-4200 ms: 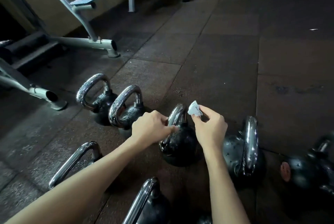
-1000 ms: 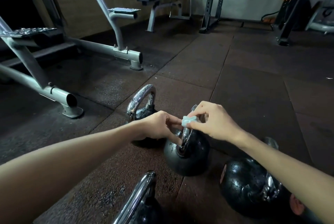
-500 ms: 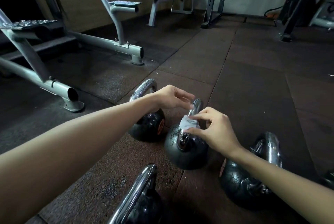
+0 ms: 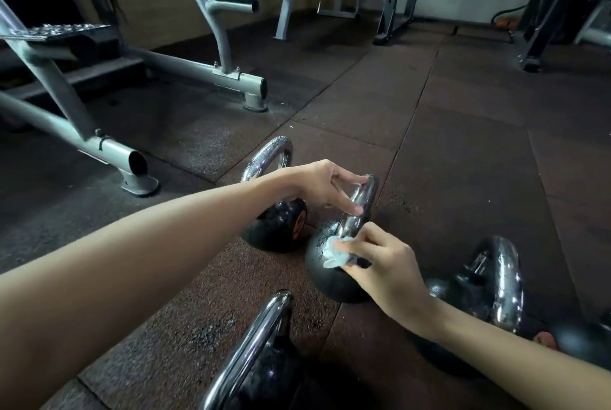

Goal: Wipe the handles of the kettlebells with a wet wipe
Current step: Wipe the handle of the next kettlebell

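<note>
Left hand (image 4: 325, 188) pinching kettlebell handle (image 4: 367, 195), right hand (image 4: 386, 264) gripping crumpled wet wipe (image 4: 332, 252), seemingly at handle base

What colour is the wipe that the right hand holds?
White; the head view shows the wet wipe in the right hand best.
</note>
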`<state>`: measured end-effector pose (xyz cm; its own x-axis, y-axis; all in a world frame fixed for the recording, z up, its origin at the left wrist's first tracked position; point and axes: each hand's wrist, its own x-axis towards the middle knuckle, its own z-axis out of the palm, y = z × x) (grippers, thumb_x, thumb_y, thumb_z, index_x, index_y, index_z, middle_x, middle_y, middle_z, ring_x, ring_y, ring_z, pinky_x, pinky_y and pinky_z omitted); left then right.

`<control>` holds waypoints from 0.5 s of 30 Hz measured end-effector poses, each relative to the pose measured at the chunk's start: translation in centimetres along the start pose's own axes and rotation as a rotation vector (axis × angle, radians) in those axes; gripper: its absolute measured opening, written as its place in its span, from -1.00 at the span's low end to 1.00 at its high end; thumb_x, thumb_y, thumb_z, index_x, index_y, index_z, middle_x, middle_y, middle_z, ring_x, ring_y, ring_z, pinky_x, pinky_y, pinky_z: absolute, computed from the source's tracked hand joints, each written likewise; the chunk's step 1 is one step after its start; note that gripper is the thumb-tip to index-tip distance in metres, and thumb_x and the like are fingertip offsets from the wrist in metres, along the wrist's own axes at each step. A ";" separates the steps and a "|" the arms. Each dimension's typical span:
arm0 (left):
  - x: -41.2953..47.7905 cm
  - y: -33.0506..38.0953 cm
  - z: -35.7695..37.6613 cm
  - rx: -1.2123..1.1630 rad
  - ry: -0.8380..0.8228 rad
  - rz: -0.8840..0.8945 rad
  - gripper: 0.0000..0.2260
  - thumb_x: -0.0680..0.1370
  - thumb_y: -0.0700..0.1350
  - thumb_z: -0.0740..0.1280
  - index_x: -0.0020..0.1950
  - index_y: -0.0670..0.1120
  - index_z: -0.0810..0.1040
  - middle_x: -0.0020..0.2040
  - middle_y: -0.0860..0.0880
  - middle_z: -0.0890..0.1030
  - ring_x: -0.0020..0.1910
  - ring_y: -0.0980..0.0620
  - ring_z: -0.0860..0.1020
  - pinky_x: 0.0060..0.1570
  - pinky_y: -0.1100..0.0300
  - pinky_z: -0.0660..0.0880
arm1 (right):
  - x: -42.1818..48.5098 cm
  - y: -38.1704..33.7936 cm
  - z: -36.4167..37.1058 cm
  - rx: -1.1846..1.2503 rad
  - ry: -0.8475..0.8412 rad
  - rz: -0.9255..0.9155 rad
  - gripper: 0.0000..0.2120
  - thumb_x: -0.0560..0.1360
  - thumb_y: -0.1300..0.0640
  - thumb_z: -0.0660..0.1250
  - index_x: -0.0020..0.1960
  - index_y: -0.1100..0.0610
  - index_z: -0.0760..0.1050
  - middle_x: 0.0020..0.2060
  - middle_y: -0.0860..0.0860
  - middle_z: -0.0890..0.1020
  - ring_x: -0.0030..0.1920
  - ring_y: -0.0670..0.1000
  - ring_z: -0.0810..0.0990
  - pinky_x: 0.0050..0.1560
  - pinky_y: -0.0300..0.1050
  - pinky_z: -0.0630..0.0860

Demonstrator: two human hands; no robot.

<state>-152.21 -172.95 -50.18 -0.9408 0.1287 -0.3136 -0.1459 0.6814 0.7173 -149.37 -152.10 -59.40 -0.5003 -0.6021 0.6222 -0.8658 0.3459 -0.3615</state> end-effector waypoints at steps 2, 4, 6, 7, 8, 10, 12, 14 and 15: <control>0.0 -0.2 0.2 -0.009 0.005 -0.001 -0.31 0.45 0.06 0.59 0.54 0.19 0.41 -0.02 0.16 0.75 -0.08 0.25 0.59 0.02 0.33 0.47 | 0.2 0.5 0.1 -0.028 0.032 0.011 -0.70 0.33 0.25 0.64 0.00 0.00 0.73 -0.23 -0.10 0.55 -0.34 0.01 0.55 -0.31 -0.04 0.57; 0.0 -0.5 0.4 -0.016 -0.006 -0.001 -0.30 0.46 0.06 0.58 0.56 0.20 0.38 0.02 0.16 0.75 0.05 0.24 0.62 0.20 0.28 0.47 | 0.3 0.7 0.2 -0.011 0.050 0.048 -0.67 0.32 0.26 0.65 0.01 -0.01 0.73 -0.21 -0.10 0.55 -0.32 0.01 0.56 -0.30 -0.04 0.57; 0.0 -0.8 0.5 -0.028 -0.010 0.006 -0.29 0.47 0.07 0.57 0.56 0.21 0.37 0.03 0.15 0.75 0.15 0.25 0.62 0.25 0.28 0.43 | -0.5 0.9 0.6 -0.053 0.026 -0.008 -0.64 0.30 0.34 0.60 -0.02 -0.01 0.71 -0.24 -0.11 0.54 -0.31 -0.07 0.48 -0.31 -0.04 0.52; -0.1 -0.9 0.5 -0.038 -0.008 0.006 -0.30 0.47 0.07 0.57 0.56 0.21 0.37 0.03 0.15 0.75 0.16 0.27 0.62 0.22 0.31 0.42 | -0.9 1.1 0.7 -0.079 0.007 -0.052 -0.62 0.27 0.38 0.58 -0.04 -0.01 0.71 -0.25 -0.11 0.55 -0.31 -0.12 0.40 -0.32 -0.06 0.48; -0.1 -0.9 0.6 -0.047 -0.007 0.003 -0.30 0.48 0.07 0.57 0.56 0.21 0.36 0.02 0.15 0.75 0.14 0.28 0.62 0.19 0.32 0.40 | -1.2 1.4 0.8 -0.096 -0.009 -0.085 -0.59 0.24 0.40 0.58 -0.05 -0.02 0.72 -0.27 -0.11 0.56 -0.31 -0.14 0.36 -0.32 -0.09 0.43; -0.2 -1.0 0.8 -0.060 -0.004 -0.001 -0.30 0.48 0.06 0.57 0.57 0.21 0.36 0.03 0.15 0.75 0.14 0.28 0.62 0.17 0.33 0.38 | -1.4 1.8 1.0 -0.134 0.000 -0.115 -0.56 0.21 0.41 0.60 -0.05 -0.03 0.71 -0.27 -0.13 0.58 -0.34 -0.12 0.40 -0.31 -0.13 0.35; -0.3 -0.8 0.8 -0.066 0.003 -0.004 -0.30 0.48 0.06 0.56 0.57 0.21 0.36 0.04 0.14 0.75 0.14 0.28 0.61 0.10 0.38 0.38 | -1.3 1.6 1.0 -0.145 0.051 -0.078 -0.58 0.22 0.39 0.59 -0.07 -0.04 0.72 -0.28 -0.12 0.58 -0.34 -0.09 0.40 -0.31 -0.13 0.36; -0.4 -0.7 0.9 -0.063 0.014 -0.006 -0.31 0.49 0.05 0.56 0.57 0.20 0.36 0.06 0.13 0.75 0.15 0.26 0.61 0.09 0.38 0.40 | -1.1 1.3 1.0 -0.140 0.107 -0.039 -0.62 0.25 0.38 0.56 -0.07 -0.02 0.73 -0.29 -0.12 0.58 -0.35 -0.06 0.42 -0.33 -0.09 0.38; -0.4 -0.7 0.9 -0.063 0.021 -0.008 -0.31 0.49 0.06 0.56 0.57 0.21 0.36 0.06 0.13 0.75 0.17 0.22 0.62 0.14 0.33 0.43 | -1.1 1.4 1.1 -0.151 0.117 -0.054 -0.63 0.26 0.38 0.54 -0.08 -0.02 0.73 -0.29 -0.12 0.58 -0.37 -0.04 0.44 -0.33 -0.09 0.37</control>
<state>-151.44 -172.86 -51.13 -0.9457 0.1080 -0.3065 -0.1714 0.6353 0.7530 -149.99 -151.74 -61.39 -0.4422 -0.5379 0.7177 -0.8775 0.4249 -0.2222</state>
